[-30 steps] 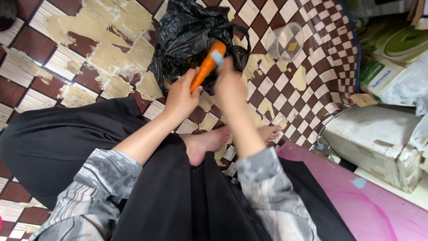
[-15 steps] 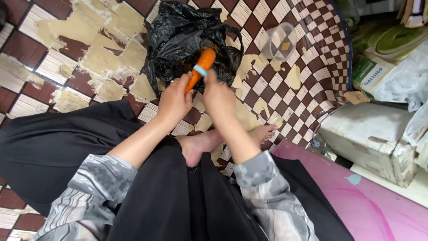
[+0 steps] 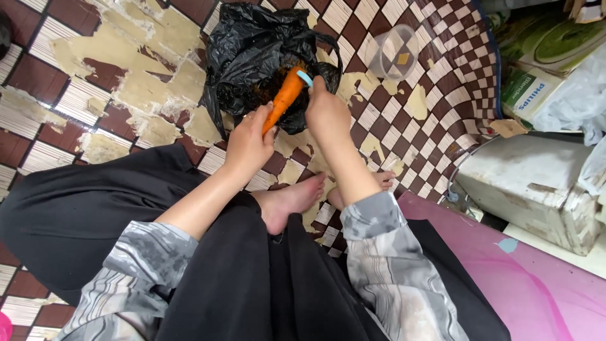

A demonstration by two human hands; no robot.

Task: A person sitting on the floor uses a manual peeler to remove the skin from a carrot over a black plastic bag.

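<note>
Orange carrot (image 3: 284, 96) front and centre here, and we're gripping its lower end with our left hand (image 3: 248, 144), fingers wrapped tight around it so the tip is pointing up and away from us, tilted a bit to the right. It's hanging right over the open mouth of a black plastic bag (image 3: 252, 50) that's sitting crumpled on the floor, and there's some orange-brown stuff showing inside the bag just behind the carrot.

Our right hand (image 3: 326, 113) is closed around a light blue peeler (image 3: 305, 77). We're only seeing the blue tip poking out above the knuckles, and it's touching the upper part of the carrot on its right side. So both hands are clamped on something, and they're sitting close together with the carrot between them.

We're sitting low, with black fabric across the lap and grey patterned sleeves (image 3: 145, 259) on both arms. Our bare feet (image 3: 297, 199) are resting on the floor just below the hands.

The floor (image 3: 95, 76) is looking rough: brown and white checkered covering with big worn patches where the beige underneath is showing. A clear plastic cup (image 3: 392, 52) is lying on the checkered bit to the right of the bag, well apart from the hands. Further right there's a scuffed white box (image 3: 536, 189), and a pink surface (image 3: 536, 284) is filling the bottom right corner.
</note>
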